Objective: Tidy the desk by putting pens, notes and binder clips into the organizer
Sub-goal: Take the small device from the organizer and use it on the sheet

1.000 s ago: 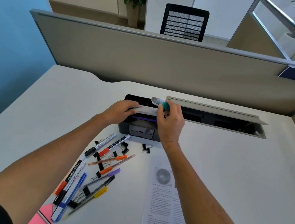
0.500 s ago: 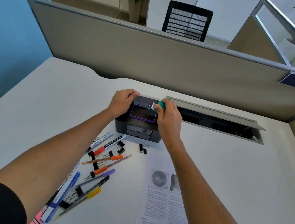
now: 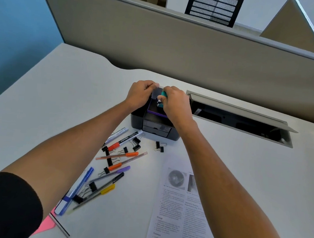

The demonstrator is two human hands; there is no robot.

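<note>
While both hands meet over the black organizer [image 3: 152, 127], right hand [image 3: 174, 104] fingers clamped on teal-capped pen [image 3: 163, 95], left hand [image 3: 140, 95] fingers pinching purple notes [image 3: 156, 111] inside.

Surface: white desk [image 3: 243, 164], with an open cable slot [image 3: 237, 119] at its back edge.
Landmark: black organizer [image 3: 139, 121], standing left of the cable slot.
In front of the organizer: pens [image 3: 122, 156] and black binder clips [image 3: 136, 143], scattered.
Just in front, right: two binder clips [image 3: 159, 146] lying together.
Further front, right: printed sheet [image 3: 179, 206], flat.
Near edge, left: pink notes [image 3: 45, 225].
</note>
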